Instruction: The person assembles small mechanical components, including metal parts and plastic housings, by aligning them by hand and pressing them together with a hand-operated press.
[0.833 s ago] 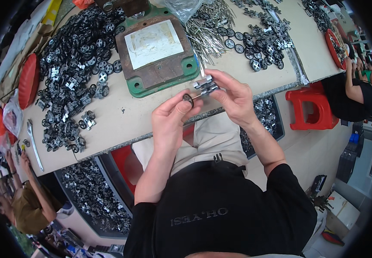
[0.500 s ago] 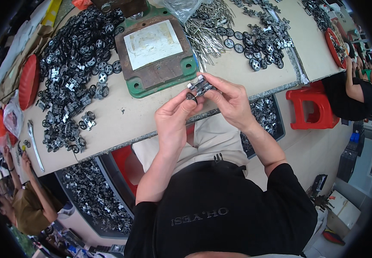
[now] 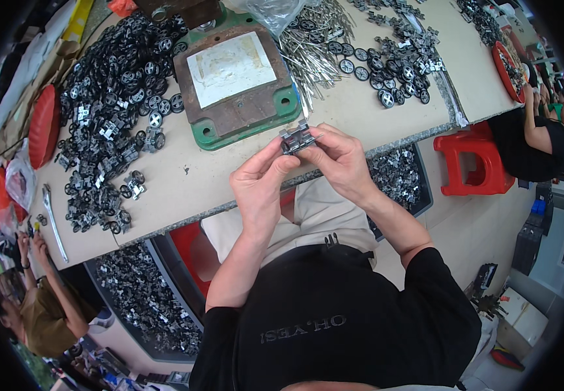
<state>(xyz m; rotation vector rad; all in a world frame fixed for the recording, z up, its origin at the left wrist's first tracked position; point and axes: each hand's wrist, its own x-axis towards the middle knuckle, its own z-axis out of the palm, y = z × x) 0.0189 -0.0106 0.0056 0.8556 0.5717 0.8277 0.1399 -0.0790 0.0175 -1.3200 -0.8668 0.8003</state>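
Over the table's front edge, my left hand (image 3: 260, 186) and my right hand (image 3: 337, 158) together hold a small grey metal bracket (image 3: 297, 138) by their fingertips. The bracket sits just in front of a green-rimmed rusty metal base plate (image 3: 239, 107) with a pale sheet on top. A big heap of black wheels and small assembled parts (image 3: 116, 98) lies to the left. A bundle of thin metal pins (image 3: 308, 55) and more black wheels (image 3: 389, 68) lie to the right.
Bins of grey metal parts (image 3: 402, 179) and dark parts (image 3: 142, 296) stand under the table. A red stool (image 3: 474, 163) is at the right beside a seated person (image 3: 533, 140). Another person (image 3: 41, 313) sits lower left. A red dish (image 3: 42, 124) and a wrench (image 3: 52, 218) lie at the table's left.
Both hands have moved up and away from my body, bringing the bracket closer to the base plate. The black ring seen earlier at my left fingers is no longer visible.
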